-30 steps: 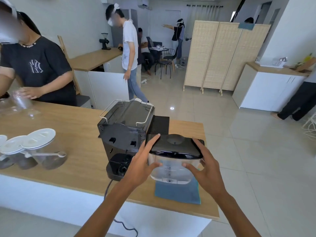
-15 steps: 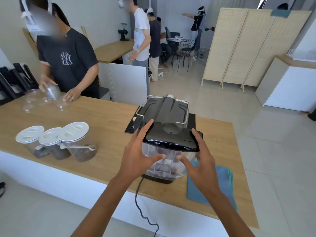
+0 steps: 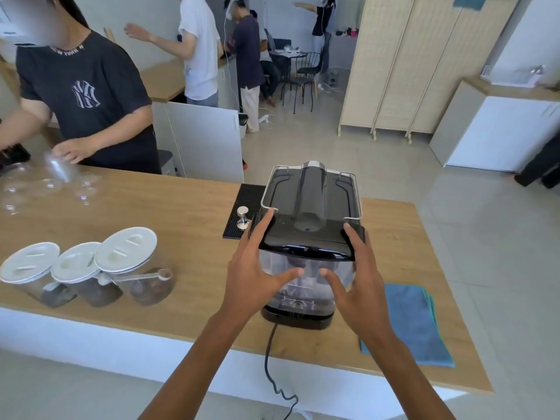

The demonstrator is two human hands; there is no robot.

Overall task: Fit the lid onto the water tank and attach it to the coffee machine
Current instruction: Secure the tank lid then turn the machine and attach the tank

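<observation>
1. Fingers of the left hand (image 3: 253, 278) and the right hand (image 3: 356, 283) are spread and wrapped around opposite sides of the water tank (image 3: 304, 280): thumbs press its near clear face, index fingers reach up along the side edges of the lid (image 3: 306, 242). Both hands grip the tank; neither is free.
2. Lid status: seated on the tank, covering its top.
3. Tank position: upright, between the palms, against the near end of the coffee machine (image 3: 312, 198). Its bottom meets the machine's black base (image 3: 298, 319); whether it has locked in cannot be told.
4. Governing relation: the machine lies directly beyond the fingers, away from the person. The tank's long axis is vertical. Both hands are equally near.
5. Judgement: the remaining move is a level push forward and down until seated.
6. Power cord (image 3: 269, 359) hangs off the counter (image 3: 151, 213) edge, below the wrists.
</observation>
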